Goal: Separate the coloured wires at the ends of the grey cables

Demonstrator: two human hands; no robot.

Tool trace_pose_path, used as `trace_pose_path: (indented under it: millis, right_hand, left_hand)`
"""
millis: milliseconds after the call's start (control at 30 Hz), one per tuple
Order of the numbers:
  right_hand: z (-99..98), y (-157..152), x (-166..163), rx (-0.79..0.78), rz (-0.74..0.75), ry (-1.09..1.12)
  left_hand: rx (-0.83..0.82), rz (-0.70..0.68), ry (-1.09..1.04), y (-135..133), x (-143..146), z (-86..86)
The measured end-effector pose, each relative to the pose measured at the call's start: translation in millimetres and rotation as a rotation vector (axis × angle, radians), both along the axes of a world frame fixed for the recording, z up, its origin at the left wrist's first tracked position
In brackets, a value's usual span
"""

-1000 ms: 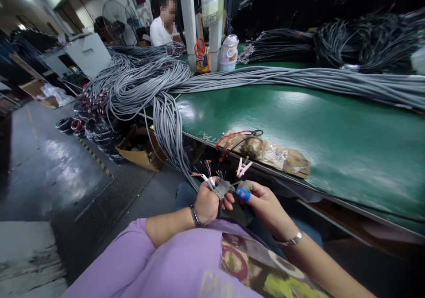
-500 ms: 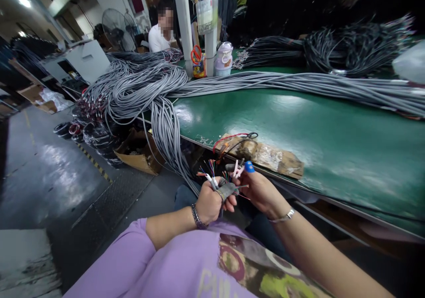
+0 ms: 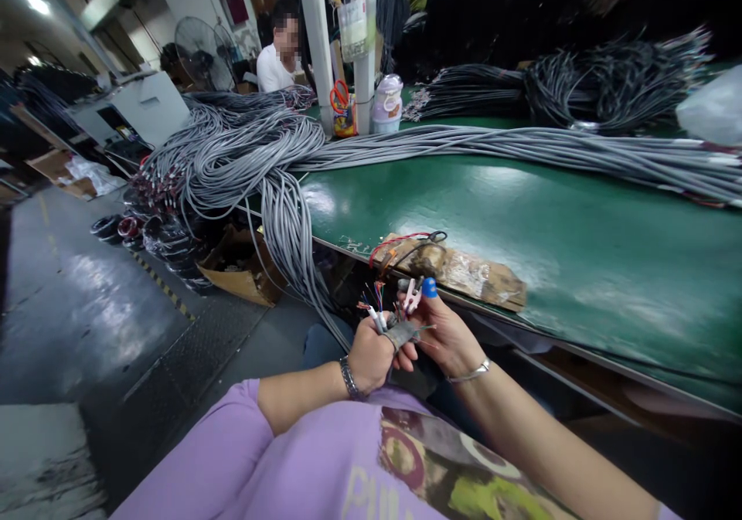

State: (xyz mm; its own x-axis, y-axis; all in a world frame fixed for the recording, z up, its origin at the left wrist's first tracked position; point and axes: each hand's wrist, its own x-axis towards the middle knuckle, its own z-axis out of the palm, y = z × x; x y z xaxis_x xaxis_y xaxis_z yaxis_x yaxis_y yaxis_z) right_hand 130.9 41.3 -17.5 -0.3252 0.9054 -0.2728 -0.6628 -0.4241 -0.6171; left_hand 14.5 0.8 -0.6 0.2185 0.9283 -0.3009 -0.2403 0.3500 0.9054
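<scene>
My left hand point(image 3: 372, 356) is closed around several grey cables point(image 3: 378, 319), whose stripped ends fan out into thin coloured wires point(image 3: 374, 296). Its thumb has a worn grey covering point(image 3: 401, 336). Close on the right, my right hand point(image 3: 449, 338) is closed on a small pink clip-like tool point(image 3: 412, 297), beside the wire ends. Blue tape point(image 3: 429, 287) wraps the right thumb. A few thin wires stick out between the two hands; whether the right fingers also pinch one is hidden.
A taped wooden block point(image 3: 481, 276) with red and black leads lies at the edge of the green table point(image 3: 522, 203). Grey cable bundles point(image 3: 243, 149) cross the table and hang down. Behind stand a lilac cup point(image 3: 387, 104) and a post point(image 3: 316, 49). A person point(image 3: 278, 60) sits beyond.
My right hand has shifted slightly left, nearer the left hand, with the pink tool. The left hand has moved slightly right with the cables. The view has shifted a little.
</scene>
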Motion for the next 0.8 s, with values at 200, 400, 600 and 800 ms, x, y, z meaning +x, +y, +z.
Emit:
trace_pose_path:
  millis: [200, 400, 600, 800]
  right_hand:
    - [-0.6, -6, 2, -0.009, -0.015, 0.032]
    - [-6.8, -28, 19, 0.044, 0.098, -0.092]
    - [0.8, -49, 19, 0.199, 0.037, -0.471]
    - [7.7, -48, 6, 0.180, -0.041, -0.490]
  left_hand:
    - [0.007, -0.009, 0.024, -4, -6, -3.4]
    - [0.032, 0.010, 0.055, -9, -18, -13.9]
    - [0.058, 0.020, 0.106, -10, -22, -18.1]
    - [0.106, -0.115, 0.151, -12, -24, -14.7]
